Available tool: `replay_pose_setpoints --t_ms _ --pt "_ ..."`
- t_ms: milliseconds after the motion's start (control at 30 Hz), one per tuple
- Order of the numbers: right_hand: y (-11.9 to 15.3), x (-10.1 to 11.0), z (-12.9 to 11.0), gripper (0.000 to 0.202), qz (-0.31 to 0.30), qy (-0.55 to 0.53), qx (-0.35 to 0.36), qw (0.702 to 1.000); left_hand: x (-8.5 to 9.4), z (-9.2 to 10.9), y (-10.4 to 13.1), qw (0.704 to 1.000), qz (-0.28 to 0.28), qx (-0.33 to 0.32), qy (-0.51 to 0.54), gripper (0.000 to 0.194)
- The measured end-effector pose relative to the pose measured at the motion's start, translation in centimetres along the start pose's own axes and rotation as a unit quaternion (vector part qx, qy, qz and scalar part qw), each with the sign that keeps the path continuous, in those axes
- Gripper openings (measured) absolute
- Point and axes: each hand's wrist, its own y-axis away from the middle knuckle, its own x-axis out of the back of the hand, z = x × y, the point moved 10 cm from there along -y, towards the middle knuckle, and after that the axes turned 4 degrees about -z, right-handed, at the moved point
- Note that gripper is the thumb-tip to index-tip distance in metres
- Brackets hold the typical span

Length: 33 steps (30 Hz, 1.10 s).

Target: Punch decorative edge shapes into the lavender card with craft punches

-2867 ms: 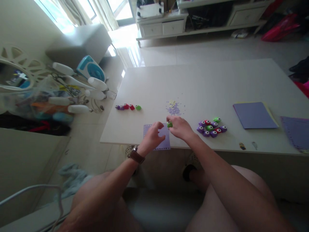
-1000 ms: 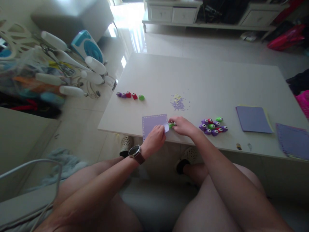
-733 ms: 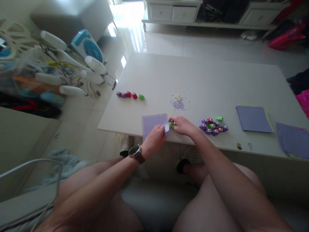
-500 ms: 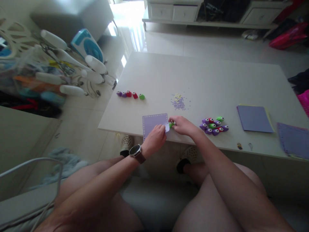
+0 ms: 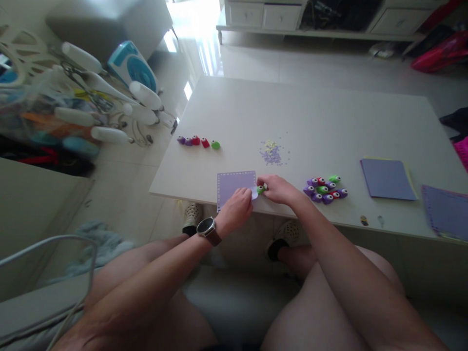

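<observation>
At the table's near edge lies a purple sheet of paper [image 5: 234, 183] with a row of small punched holes along its top and left borders. My left hand [image 5: 239, 204] grips the sheet's right side, where a corner curls up pale. Between the fingers of my right hand [image 5: 276, 189] is a small green craft punch [image 5: 260, 189], set against the paper's right edge. A cluster of purple, red and green punches [image 5: 321, 189] stands to the right of my right hand. Farther left, several more punches [image 5: 195, 140] form a row.
Purple and yellow paper bits [image 5: 272, 152] lie piled mid-table. Stacked purple sheets [image 5: 388, 178] are at the right, with punched sheets [image 5: 446, 212] beyond them. Two small flat items, one a yellow-and-dark figure [image 5: 363, 220], lie near the front edge of the white table [image 5: 321, 122].
The green punch has turned slightly, so its round white top shows more clearly. Both hands stay almost in place at the paper's right edge.
</observation>
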Motion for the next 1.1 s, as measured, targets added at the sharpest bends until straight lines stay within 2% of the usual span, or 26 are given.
replay_pose_setpoints --t_ms 333,1100 --pt "0.25 0.15 -0.36 0.029 -0.013 0.019 -0.005 1.0 -0.14 0.11 0.02 1.0 -0.01 -0.003 -0.006 0.014" --pt "-0.17 -0.16 -0.19 0.026 -0.008 -0.017 0.017 1.0 -0.17 0.22 0.04 1.0 -0.01 -0.007 -0.007 0.014"
